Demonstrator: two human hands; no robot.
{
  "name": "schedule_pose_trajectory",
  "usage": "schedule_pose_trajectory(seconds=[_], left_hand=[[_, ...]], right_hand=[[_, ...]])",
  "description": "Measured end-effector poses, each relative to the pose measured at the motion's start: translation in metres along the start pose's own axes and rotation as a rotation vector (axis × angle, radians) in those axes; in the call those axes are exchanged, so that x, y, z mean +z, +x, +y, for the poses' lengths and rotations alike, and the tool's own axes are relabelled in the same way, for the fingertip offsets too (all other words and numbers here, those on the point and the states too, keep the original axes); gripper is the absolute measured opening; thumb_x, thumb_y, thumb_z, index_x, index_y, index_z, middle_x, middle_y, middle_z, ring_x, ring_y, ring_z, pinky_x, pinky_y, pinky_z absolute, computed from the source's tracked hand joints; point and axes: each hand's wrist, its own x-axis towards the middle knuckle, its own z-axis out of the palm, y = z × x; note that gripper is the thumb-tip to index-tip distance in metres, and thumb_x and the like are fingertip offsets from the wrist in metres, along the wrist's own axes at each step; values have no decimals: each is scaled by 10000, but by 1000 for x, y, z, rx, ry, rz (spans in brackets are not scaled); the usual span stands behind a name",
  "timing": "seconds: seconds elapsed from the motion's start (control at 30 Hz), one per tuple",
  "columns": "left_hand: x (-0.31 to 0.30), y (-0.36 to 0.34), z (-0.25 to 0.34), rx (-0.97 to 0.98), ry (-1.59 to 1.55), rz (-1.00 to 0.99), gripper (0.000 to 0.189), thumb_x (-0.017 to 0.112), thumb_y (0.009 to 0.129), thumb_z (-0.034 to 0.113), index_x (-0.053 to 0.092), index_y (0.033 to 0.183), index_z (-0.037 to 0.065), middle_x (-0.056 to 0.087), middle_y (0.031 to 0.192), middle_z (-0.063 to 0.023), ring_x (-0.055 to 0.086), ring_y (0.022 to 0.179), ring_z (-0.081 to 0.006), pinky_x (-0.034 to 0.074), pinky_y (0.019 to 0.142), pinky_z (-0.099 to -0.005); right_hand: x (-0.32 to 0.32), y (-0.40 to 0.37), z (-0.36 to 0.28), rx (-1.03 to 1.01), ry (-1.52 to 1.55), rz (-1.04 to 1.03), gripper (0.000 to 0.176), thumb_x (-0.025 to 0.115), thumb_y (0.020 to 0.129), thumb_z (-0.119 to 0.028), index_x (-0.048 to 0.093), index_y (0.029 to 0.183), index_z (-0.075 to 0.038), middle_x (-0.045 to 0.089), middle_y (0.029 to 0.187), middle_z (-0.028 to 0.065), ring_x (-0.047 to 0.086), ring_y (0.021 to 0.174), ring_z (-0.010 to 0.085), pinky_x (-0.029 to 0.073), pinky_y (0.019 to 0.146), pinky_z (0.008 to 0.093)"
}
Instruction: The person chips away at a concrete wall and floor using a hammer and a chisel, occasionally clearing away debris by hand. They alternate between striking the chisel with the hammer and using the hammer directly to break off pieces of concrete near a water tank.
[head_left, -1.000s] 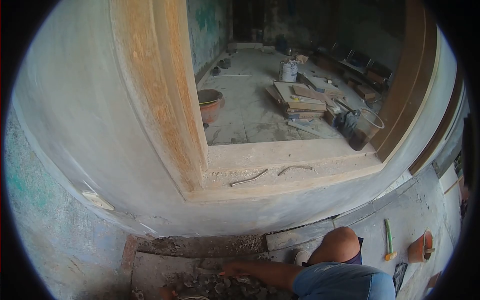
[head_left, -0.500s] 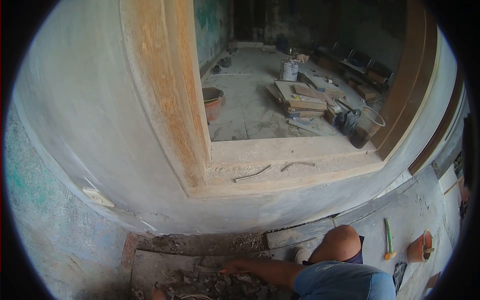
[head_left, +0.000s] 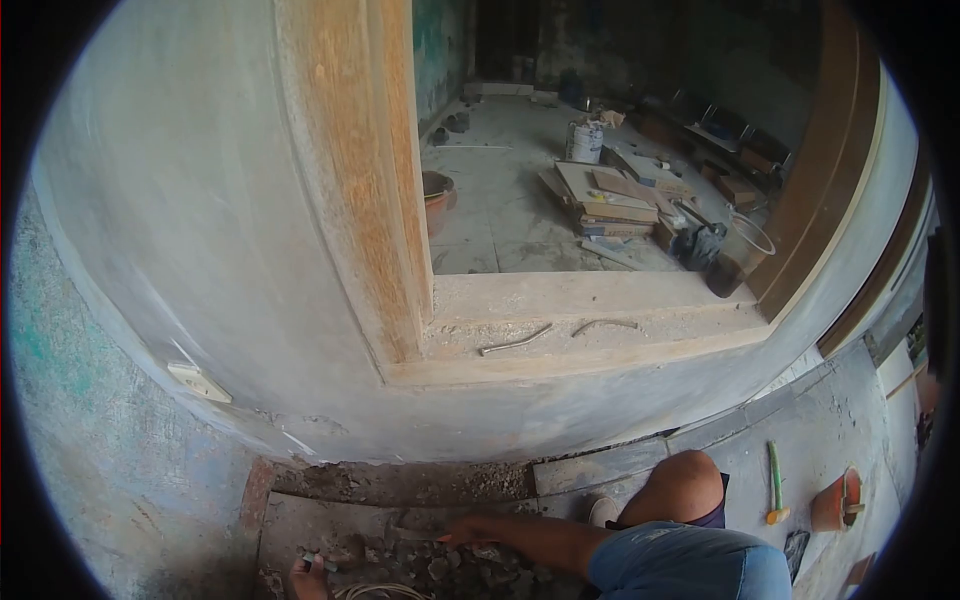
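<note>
Broken rubble (head_left: 490, 568) lies in a dark heap at the bottom of the head view. My right hand (head_left: 465, 530) reaches down to its upper edge. Shadow and the low angle hide how its fingers are set. At the heap's left, my left hand (head_left: 309, 580) is raised a little, with its thumb and fingers closed round a small grey chunk of rubble (head_left: 314, 560). A coil of pale cord or cable (head_left: 380, 591) lies between the hands at the bottom edge, partly cut off.
A dirt trench (head_left: 410, 487) runs along the wall's foot. Two bent metal rods (head_left: 516, 341) lie on the window sill (head_left: 600, 295), beside a clear plastic bucket (head_left: 735, 265). Right of my knee are a green-handled hammer (head_left: 776, 480) and an orange bucket (head_left: 832, 505).
My left hand has come further into view from the bottom edge, and the grey chunk now shows in it. My right hand stays at nearly the same spot. The view has shifted slightly.
</note>
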Motion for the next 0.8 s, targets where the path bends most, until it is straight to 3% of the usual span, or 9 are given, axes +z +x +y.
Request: schedule_pose_trajectory(seconds=[0.2,0.23,0.27,0.33,0.37,0.53,0.8], left_hand=[[8,8,-2,493,-245,28,234,597,911,175,588,1072,6,583,804,-39,560,700,-134,483,616,-297],[5,6,-2,448,-280,17,273,615,906,157,556,1134,17,565,921,-20,560,819,-137,488,697,-299],[12,-4,7,433,-320,61,288,615,916,198,556,1135,19,563,941,-25,557,844,-135,487,738,-305],[7,3,1,411,-407,75,346,629,919,248,545,1168,22,565,962,-31,558,860,-133,486,758,-302],[5,7,-2,422,-464,88,345,624,926,242,541,1179,23,559,966,-28,559,868,-134,487,775,-298],[2,25,2,470,-805,164,224,603,939,141,558,1126,27,609,978,-64,617,938,-191,521,855,-334],[-2,94,-3,616,-1045,95,111,566,935,47,588,1043,42,634,1038,-116,624,1002,-219,520,873,-334]], right_hand=[[-9,-12,-5,31,2,6,496,652,820,-421,573,1125,-37,623,797,95,586,595,197,487,519,387],[-5,-11,-6,66,-4,-6,523,653,820,-420,554,1155,-31,616,794,93,586,594,196,487,520,383],[-3,-10,-6,59,5,9,532,655,821,-418,543,1160,-24,609,787,93,588,602,195,484,519,376],[-7,-23,-14,12,-23,50,528,653,830,-421,537,1149,-16,596,782,93,583,616,189,481,522,361],[3,-4,8,-2,116,56,555,642,847,-439,528,1188,-17,596,787,91,573,614,184,481,530,348],[-9,-35,-39,134,165,-46,520,626,895,-370,506,1266,-26,587,758,84,573,607,165,495,543,327],[-4,-25,-40,237,484,-84,308,636,895,-263,524,1066,-33,571,714,49,571,567,155,506,554,308]])
